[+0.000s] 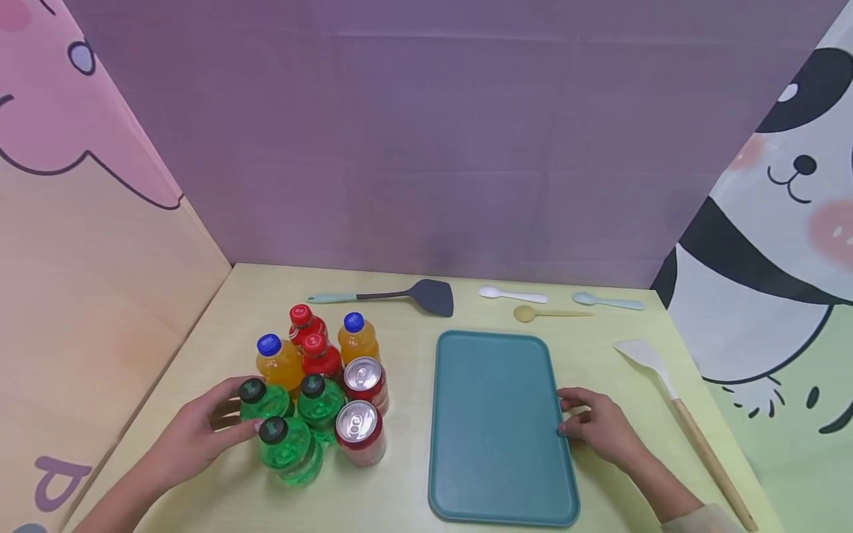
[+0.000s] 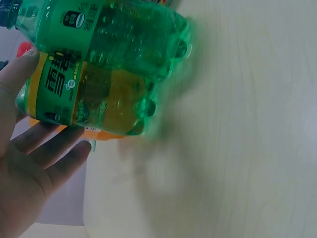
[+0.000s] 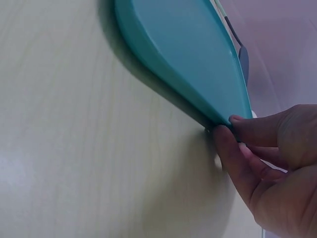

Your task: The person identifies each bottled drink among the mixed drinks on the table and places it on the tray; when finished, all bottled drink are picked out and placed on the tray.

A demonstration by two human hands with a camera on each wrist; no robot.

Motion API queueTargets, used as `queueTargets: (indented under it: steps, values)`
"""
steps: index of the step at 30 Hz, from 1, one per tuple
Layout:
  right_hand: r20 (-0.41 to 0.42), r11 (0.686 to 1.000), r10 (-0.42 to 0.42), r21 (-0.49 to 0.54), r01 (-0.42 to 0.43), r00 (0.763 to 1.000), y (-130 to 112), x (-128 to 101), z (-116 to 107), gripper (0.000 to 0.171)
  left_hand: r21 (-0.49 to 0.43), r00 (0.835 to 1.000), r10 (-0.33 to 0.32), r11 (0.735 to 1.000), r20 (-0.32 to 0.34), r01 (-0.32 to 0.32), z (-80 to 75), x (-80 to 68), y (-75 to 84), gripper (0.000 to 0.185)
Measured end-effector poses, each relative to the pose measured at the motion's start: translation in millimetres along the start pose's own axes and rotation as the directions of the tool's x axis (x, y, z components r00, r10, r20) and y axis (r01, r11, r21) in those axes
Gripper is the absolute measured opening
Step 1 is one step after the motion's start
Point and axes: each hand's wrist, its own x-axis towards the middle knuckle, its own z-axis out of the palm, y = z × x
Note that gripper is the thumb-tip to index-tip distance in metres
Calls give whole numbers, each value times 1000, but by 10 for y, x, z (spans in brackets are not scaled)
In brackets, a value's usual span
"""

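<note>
At the left of the head view, my left hand (image 1: 192, 433) holds the leftmost green soda bottle (image 1: 263, 404) at its side, thumb on one side and fingers on the other. In the left wrist view, the thumb lies by the yellow-edged label of that bottle (image 2: 106, 99), and some fingers stand apart from it. A second green bottle (image 1: 290, 453) stands nearer me, a third green bottle (image 1: 321, 407) beside it. My right hand (image 1: 602, 426) pinches the right edge of the teal tray (image 1: 498, 429), which lies on the table; thumb and fingertip meet at its rim (image 3: 183, 94).
Behind the green bottles stand orange-drink bottles (image 1: 358, 342) and red bottles (image 1: 321, 360). Two soda cans (image 1: 360, 437) stand to their right. A dark spatula (image 1: 432, 297), small spoons (image 1: 533, 297) and a wooden-handled white spatula (image 1: 693, 422) lie around the tray.
</note>
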Motion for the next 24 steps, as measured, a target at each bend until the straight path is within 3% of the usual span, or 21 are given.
queueTargets:
  steps: [15,20,24]
  values:
    - [-34,998,51,34,-50,998,-23,-10,70,59,-20,984,-73,997,-163,70,75,-104,48,46]
    - [-38,999,43,21,-43,998,-29,-19,64,59,-9,969,-59,998,-242,58,49,-133,102,42]
    - [-43,999,50,21,-49,998,-55,-38,58,58,-6,953,-27,1000,-301,26,-67,-141,201,41]
